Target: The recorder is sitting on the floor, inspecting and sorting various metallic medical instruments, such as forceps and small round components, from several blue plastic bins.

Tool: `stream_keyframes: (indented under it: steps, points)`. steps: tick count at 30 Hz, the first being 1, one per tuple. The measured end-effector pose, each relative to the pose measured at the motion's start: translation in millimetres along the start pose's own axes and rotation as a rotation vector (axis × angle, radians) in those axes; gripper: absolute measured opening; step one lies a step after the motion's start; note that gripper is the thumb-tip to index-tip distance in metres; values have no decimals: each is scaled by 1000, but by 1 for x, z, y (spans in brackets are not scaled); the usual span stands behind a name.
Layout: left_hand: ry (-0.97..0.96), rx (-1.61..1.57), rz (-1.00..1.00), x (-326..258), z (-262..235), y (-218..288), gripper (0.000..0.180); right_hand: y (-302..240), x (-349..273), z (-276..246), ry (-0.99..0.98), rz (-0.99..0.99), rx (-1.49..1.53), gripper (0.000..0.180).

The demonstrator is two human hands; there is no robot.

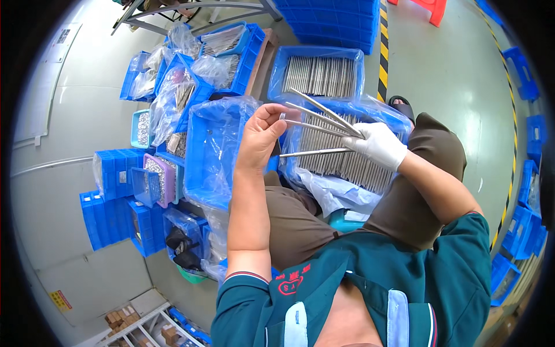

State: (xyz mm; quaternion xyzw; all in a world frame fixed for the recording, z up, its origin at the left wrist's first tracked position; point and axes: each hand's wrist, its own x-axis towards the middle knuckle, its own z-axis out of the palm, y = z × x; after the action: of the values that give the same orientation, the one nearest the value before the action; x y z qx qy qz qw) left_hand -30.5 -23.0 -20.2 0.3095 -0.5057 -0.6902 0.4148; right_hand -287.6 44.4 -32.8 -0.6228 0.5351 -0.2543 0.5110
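My right hand, in a white glove, grips several thin metal rods that fan out to the left. One lower rod points almost level to the left. My bare left hand is closed in a pinch on a small shiny metal piece at the tip of one rod. Under both hands stands a blue bin lined with clear plastic, filled with rows of similar rods. A crumpled pale blue cloth or plastic sheet lies over its near edge.
Left of my hands is a plastic-lined blue bin. Beyond the rods, another blue bin holds more rods. At the left, a purple tray and a light blue tray hold small metal parts. Stacked blue crates stand ahead.
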Motion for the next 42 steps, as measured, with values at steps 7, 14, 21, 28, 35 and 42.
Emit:
stream_keyframes:
  steps: [7, 14, 21, 28, 35, 42]
  points:
    - [35, 123, -50, -7, 2, 7, 27, 3, -1, 9, 144, -180, -367, 22]
    - [51, 185, -21, -8, 5, 14, 21, 3, -1, 8, -270, 238, 439, 29]
    - [152, 222, -170, -9, 1, 9, 22, 2, 2, 10, 170, -233, -465, 26]
    - [66, 232, -129, -13, 6, 16, 28, 7, 9, 4, 262, -297, -493, 24]
    - [109, 323, -203, -16, 4, 5, 37, -10, -4, -4, 342, -371, -722, 19]
    - [37, 322, -151, -18, 4, 0, 23, 8, 5, -2, 73, -83, -274, 26]
